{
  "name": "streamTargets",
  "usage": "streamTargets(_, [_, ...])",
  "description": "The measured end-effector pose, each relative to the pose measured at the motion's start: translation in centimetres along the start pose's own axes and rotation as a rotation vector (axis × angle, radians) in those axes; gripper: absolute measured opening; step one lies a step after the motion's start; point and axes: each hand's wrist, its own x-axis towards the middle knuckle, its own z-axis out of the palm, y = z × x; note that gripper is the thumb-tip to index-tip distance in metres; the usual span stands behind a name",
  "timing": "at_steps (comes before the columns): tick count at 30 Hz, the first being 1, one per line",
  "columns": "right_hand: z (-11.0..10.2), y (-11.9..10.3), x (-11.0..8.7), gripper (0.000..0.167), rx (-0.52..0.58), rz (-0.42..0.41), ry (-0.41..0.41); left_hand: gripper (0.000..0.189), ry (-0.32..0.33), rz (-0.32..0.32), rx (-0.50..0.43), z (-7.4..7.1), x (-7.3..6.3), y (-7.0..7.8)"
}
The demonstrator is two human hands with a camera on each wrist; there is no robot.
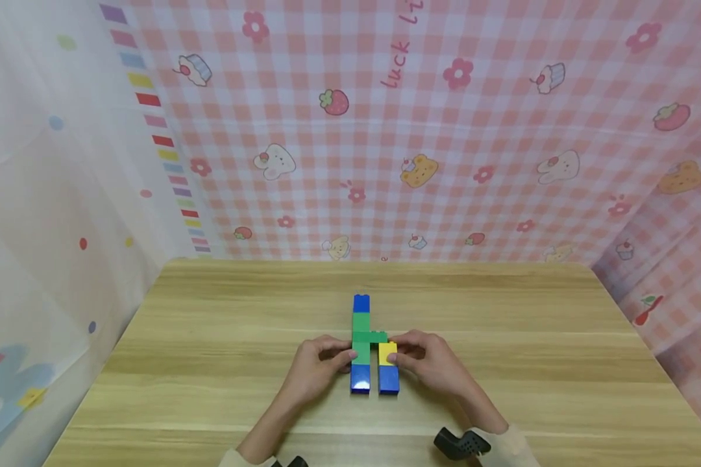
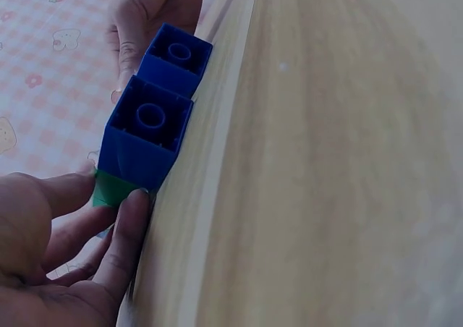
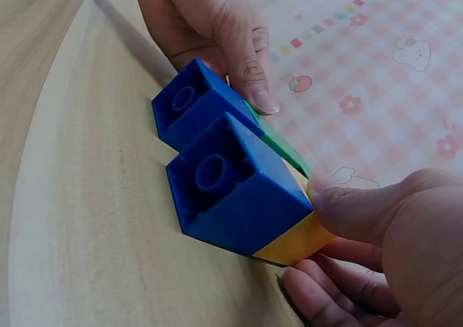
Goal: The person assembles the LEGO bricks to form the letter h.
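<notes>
A column of building bricks lies on the wooden table in the head view, with a blue brick [image 1: 361,303] at its far end, green bricks [image 1: 361,322] in the middle and a blue brick [image 1: 360,377] at the near end. From its middle a thin green brick [image 1: 378,337] juts right. Beside the column lies a yellow brick [image 1: 387,353] joined to another blue brick [image 1: 388,380]. My left hand [image 1: 315,367] pinches the column at its lower green brick [image 2: 112,189]. Thumb and fingers of my right hand [image 1: 431,360] grip the yellow brick. Whether yellow and thin green bricks are fully joined I cannot tell.
The wooden table [image 1: 210,324] runs back to a pink checked cloth [image 1: 304,214]. A pale dotted cloth [image 1: 64,214] hangs along the left side. A black wrist device [image 1: 461,444] sits by the right sleeve.
</notes>
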Motion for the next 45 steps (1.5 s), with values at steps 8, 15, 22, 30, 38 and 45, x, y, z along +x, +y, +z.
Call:
streamTargets(8, [0.1, 0.1, 0.1, 0.025, -0.012, -0.004, 0.0, 0.026, -0.019, -0.002, -0.048, -0.1, 0.0, 0.1])
streamTargets(15, [0.2, 0.2, 0.1, 0.025, -0.025, 0.002, 0.006, 0.028, -0.021, -0.014, -0.048, 0.0, 0.0, 0.2])
streamTargets(22, [0.3, 0.4, 0.2, 0.026, -0.032, -0.001, 0.011, 0.029, -0.016, -0.008, -0.062, 0.1, 0.0, 0.2])
streamTargets(30, [0.1, 0.5, 0.1, 0.027, -0.037, 0.003, 0.005, 0.031, -0.017, -0.004, -0.055, -0.2, 0.0, 0.1])
streamTargets(38, [-1.3, 0.8, 0.0, 0.031, -0.058, -0.009, 0.013, 0.026, 0.024, -0.003, -0.055, -1.4, 0.3, 0.2])
streamTargets(45, [-2.3, 1.0, -0.1, 0.035, -0.069, -0.011, 0.049, 0.027, 0.108, -0.021, -0.047, -2.7, 0.4, 0.6])
